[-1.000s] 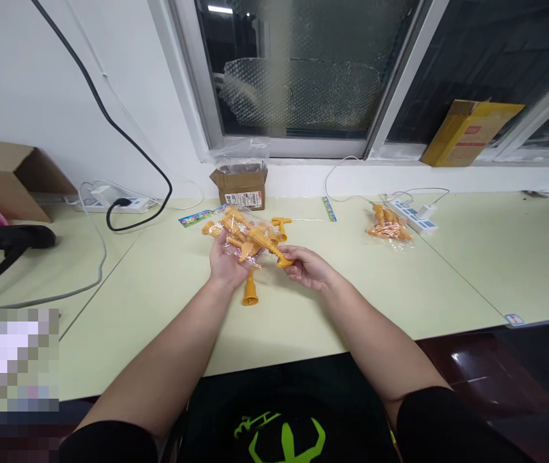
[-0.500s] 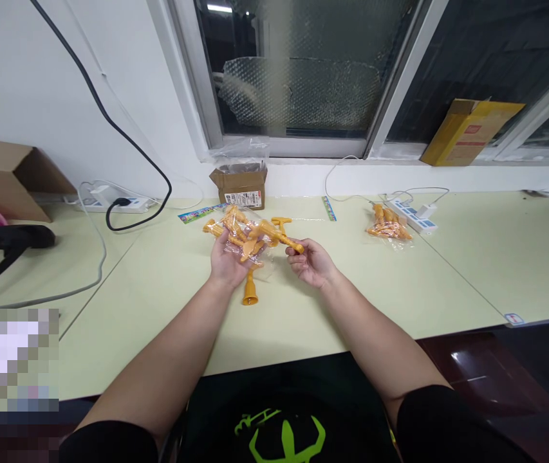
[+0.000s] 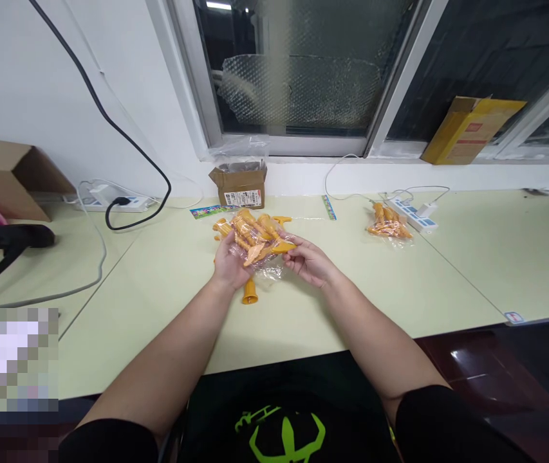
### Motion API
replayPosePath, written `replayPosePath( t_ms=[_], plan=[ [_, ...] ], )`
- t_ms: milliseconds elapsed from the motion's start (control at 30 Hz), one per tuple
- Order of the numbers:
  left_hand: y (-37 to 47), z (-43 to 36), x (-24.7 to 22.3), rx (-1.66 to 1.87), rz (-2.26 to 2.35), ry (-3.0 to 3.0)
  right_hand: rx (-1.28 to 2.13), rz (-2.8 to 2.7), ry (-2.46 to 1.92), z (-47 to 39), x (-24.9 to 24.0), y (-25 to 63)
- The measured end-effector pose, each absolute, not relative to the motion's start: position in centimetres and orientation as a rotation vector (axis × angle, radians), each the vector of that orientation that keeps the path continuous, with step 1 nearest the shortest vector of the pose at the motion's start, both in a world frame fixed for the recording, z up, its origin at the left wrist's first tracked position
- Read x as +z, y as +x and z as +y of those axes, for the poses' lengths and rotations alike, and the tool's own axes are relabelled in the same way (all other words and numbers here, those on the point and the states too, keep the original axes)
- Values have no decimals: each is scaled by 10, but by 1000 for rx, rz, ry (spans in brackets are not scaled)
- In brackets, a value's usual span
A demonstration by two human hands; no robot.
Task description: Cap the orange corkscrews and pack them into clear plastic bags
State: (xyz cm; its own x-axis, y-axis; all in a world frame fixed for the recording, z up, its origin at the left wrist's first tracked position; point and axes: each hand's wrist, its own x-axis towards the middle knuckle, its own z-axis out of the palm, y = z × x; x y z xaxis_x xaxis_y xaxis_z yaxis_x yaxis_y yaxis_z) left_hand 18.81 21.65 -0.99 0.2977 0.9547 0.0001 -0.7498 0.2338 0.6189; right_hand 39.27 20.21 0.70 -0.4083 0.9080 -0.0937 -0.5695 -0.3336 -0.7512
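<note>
A clear plastic bag (image 3: 253,230) full of orange plastic toy pieces rests in my left hand (image 3: 230,267), whose fingers curl around its left side. My right hand (image 3: 310,262) pinches the flat end of an orange toy piece (image 3: 282,247) at the bag's right side; whether this piece is fully out of the bag I cannot tell. Below the bag, a flared orange piece (image 3: 250,293) is on the table, its upper part hidden. Behind the bag a T-shaped orange piece (image 3: 282,220) shows in part. Another orange piece (image 3: 221,226) sticks out at the left.
A small open cardboard box (image 3: 241,185) stands against the wall, with a printed card strip (image 3: 209,211) in front. A second orange-filled bag (image 3: 388,222) lies by a white power strip (image 3: 414,217) at the right. A black cable (image 3: 158,170) hangs at the left.
My right hand's orange piece has swung in towards the bag, its flat end now at my fingers. The bag has shifted slightly right in my left hand.
</note>
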Motion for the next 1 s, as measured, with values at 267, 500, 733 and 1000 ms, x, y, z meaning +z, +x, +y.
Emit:
replayPosePath(
  t_ms=[267, 500, 733, 1000],
  plan=[
    [187, 216, -7, 1212, 430, 563, 1814, -916, -722, 203, 4, 393],
    [194, 213, -4, 1201, 447, 536, 1361, -1168, -881, 205, -11, 385],
    [199, 207, 3, 1225, 433, 559, 475, -1527, -1176, 208, -13, 402],
    [196, 209, -1, 1187, 454, 547, 542, -1803, -969, 211, -12, 404]
  ],
)
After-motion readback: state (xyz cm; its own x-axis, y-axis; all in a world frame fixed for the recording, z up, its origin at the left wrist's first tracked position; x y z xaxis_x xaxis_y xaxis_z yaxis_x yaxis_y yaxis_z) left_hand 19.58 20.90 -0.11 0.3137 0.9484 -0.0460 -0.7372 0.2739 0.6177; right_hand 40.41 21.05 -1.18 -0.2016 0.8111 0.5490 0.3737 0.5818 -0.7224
